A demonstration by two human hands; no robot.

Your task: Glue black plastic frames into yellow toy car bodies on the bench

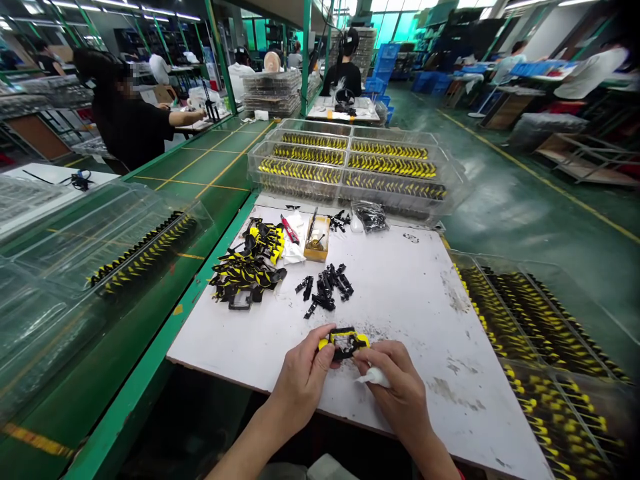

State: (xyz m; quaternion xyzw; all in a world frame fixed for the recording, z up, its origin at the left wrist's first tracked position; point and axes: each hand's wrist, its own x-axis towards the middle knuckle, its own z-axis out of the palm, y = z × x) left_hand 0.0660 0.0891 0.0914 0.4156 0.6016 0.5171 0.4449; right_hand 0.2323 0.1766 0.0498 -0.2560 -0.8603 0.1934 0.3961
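Note:
My left hand [303, 373] grips the left end of a black and yellow plastic part [344, 342] above the near edge of the white work board. At the part's right end are the fingertips of my right hand [397, 383], which also holds a small white bottle [376, 377] with its pointed tip facing left. Small black pieces [327, 287] lie loose beyond the part. Further left is a heap of black and yellow parts [245, 267]. A red tool [289, 229] and a yellowish box [317, 239] are behind the pieces.
Clear trays of black and yellow parts stand at the back [345, 163], at the right [545, 333] and at the left [145, 257]. A plastic bag of black pieces [370, 217] lies near the board's far edge. A person in black [133, 127] works at the upper left.

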